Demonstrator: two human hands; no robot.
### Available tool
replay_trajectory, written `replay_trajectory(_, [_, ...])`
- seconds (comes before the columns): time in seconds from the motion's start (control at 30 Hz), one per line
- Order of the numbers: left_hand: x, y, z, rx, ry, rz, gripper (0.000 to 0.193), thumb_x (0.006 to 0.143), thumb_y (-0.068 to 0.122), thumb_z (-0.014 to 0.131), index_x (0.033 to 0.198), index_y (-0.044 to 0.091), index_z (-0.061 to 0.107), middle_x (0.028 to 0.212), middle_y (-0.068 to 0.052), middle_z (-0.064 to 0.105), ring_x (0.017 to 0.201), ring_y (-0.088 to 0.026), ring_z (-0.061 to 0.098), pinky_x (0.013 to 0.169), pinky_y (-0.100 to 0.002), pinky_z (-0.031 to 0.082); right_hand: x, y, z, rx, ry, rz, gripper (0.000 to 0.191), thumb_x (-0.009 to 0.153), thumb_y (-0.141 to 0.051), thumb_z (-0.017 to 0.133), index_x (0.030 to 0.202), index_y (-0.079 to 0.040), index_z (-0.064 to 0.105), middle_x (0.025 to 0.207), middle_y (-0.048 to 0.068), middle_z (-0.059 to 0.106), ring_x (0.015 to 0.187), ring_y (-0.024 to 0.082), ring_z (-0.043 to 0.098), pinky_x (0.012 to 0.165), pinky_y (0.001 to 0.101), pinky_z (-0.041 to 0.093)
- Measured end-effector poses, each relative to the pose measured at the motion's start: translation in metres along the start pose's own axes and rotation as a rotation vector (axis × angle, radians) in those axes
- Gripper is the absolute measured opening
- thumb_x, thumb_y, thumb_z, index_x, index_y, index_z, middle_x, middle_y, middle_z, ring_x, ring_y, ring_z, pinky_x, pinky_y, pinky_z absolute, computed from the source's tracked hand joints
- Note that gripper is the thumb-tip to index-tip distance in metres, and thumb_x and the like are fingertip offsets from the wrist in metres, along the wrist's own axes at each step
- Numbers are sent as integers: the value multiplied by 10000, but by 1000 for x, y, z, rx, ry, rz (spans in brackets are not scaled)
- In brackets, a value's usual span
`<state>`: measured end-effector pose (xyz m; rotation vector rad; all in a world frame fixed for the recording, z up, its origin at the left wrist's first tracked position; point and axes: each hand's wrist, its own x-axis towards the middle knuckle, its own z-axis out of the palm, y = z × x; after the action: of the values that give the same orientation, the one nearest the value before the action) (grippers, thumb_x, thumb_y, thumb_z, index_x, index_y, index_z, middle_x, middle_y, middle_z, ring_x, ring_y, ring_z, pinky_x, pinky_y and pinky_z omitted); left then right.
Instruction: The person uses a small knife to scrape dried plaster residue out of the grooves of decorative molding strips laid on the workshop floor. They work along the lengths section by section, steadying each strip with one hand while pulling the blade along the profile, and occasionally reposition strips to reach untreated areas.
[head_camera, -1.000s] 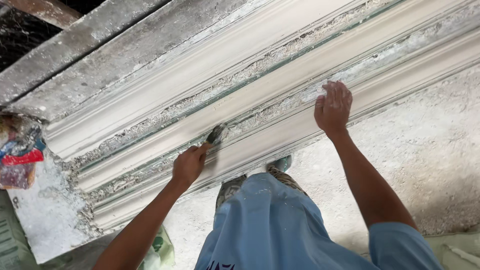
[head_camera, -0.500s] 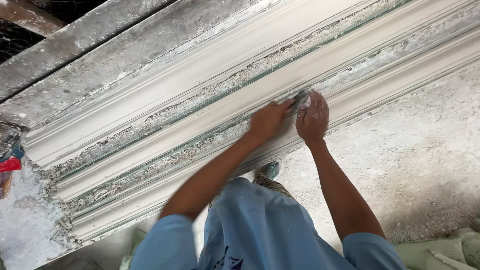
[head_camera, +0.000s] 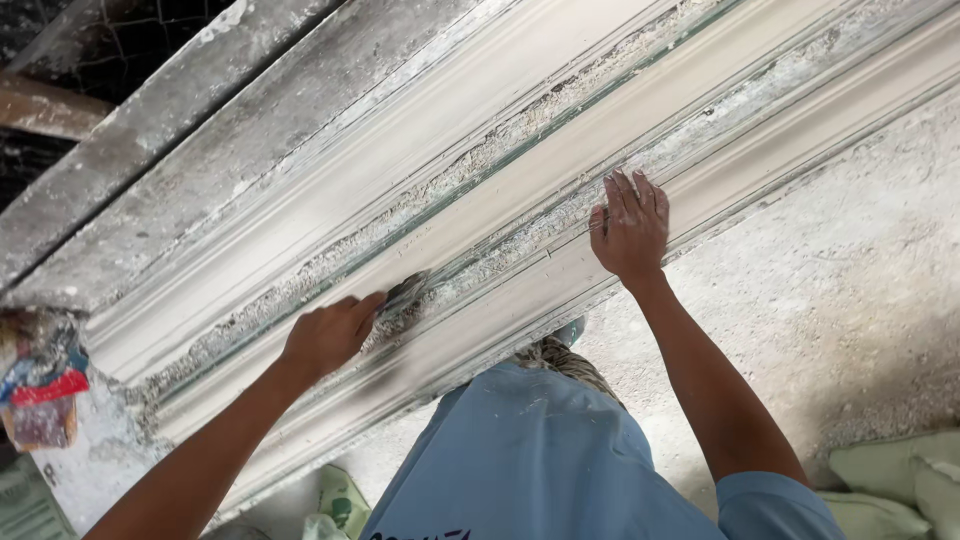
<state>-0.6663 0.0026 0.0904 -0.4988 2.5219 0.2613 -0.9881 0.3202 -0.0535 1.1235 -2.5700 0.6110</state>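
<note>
Brush (head_camera: 403, 297) small, light, stiff-handled, bristles soft, pinched in closed left hand (head_camera: 330, 335) in the groove of the long plaster moulding (head_camera: 520, 190) | right hand (head_camera: 630, 228) open, flat on moulding's near edge | moulding likely heavy, brittle, dusty; hold brush by its handle

Light blue short-sleeved shirt (head_camera: 540, 450), bare forearms, patterned trousers (head_camera: 560, 358)

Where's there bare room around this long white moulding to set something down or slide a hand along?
Free: the gritty floor right of the moulding, and the smooth band between the left hand and right hand. Crowded: the lower left corner by the colourful packet, and the crusted groove where the left hand's tool sits.
</note>
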Motion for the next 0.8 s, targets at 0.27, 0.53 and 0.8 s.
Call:
replay_trajectory(0.27, [181, 141, -17, -96, 186, 312, 301, 995, 158, 520, 1271, 170, 642, 852, -182, 733, 779, -383, 732, 661, -533, 588, 2, 2, 4, -26, -23, 35, 403, 1040, -266, 557, 1349, -40, 685, 1420, 130, 657, 1389, 351, 538, 1179, 514, 349])
replay_trajectory(0.53, [132, 112, -43, -47, 134, 366, 443, 939, 116, 502, 1375, 151, 570, 968, -186, 712, 811, -400, 730, 627, -548, 580, 2, -1, -1, -91, -58, 18, 399, 1048, -300, 529, 1335, -72, 687, 1447, 115, 645, 1421, 331, 510, 1187, 506, 338])
replay_trajectory(0.8, [155, 146, -42, -113, 139, 320, 503, 909, 136, 529, 1411, 168, 540, 944, -181, 732, 778, -410, 725, 655, -577, 569, 7, -3, -3, 29, -31, 112, 309, 961, -198, 604, 1237, -71, 661, 1407, 114, 662, 1389, 322, 539, 1190, 512, 344])
